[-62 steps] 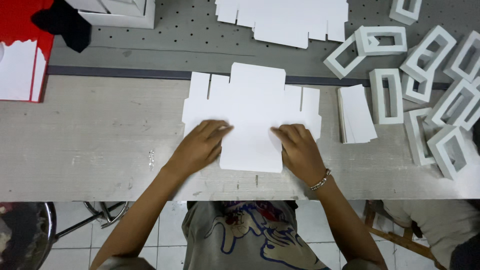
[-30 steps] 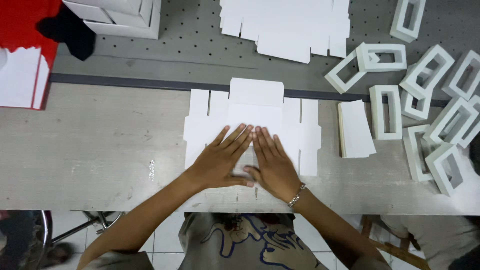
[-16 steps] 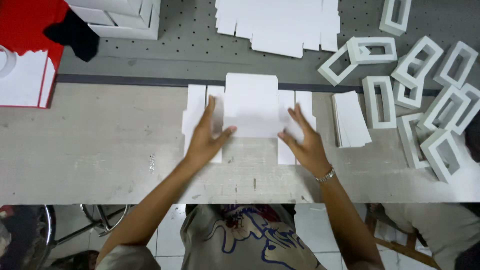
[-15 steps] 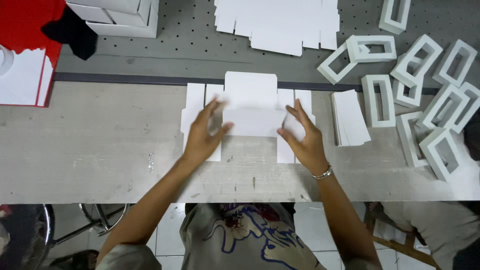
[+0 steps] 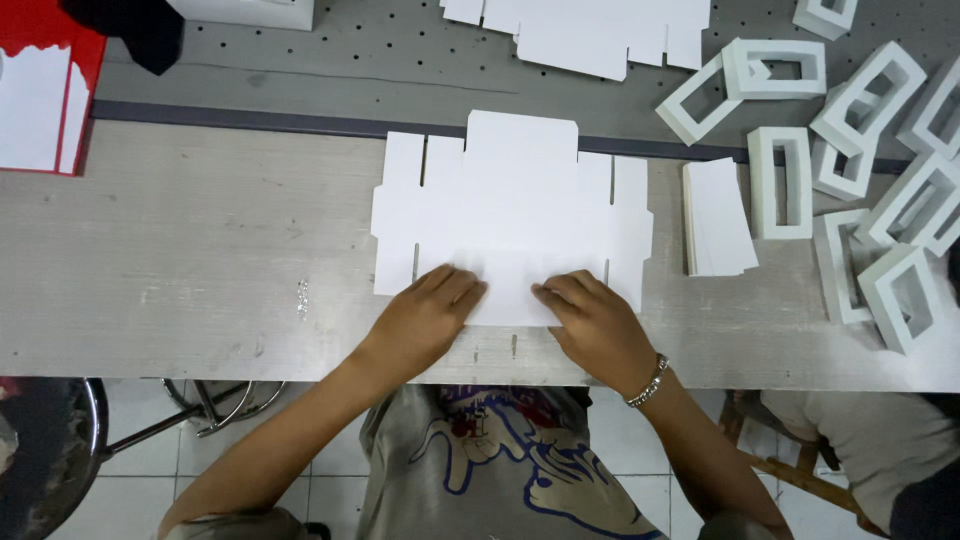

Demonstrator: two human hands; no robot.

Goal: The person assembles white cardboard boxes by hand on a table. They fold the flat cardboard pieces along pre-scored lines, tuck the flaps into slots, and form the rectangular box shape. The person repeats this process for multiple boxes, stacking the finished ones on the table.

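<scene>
Right now the flat white die-cut carton blank (image 5: 515, 210) lies spread on the grey worktable (image 5: 180, 260), straight ahead of me, its near flap at the table's front edge. My left hand (image 5: 425, 320) and right hand (image 5: 595, 325) both rest palm-down on that near flap, fingers together and flat, pressing rather than gripping anything. From where I watch, the blank's long axis runs left to right, with the tabbed top flap pointing away towards the dark strip across the table. The sheet stretches away from both hands, so almost all of it lies beyond my fingertips. Neither hand is clearly nearer; they sit on either side of the centre line, close but not touching.

Just right of the blank sits a small stack of white cards (image 5: 718, 218), near it but apart. Further right, a cluster of folded white box frames (image 5: 880, 200) is scattered, some cut off by the picture's edge. Beyond the strip lie more flat blanks (image 5: 590, 30), cropped at the top. A red-and-white box (image 5: 45, 95) sits far left. My palms hide the flap's edge beneath them, so I cannot tell whether it is creased.
</scene>
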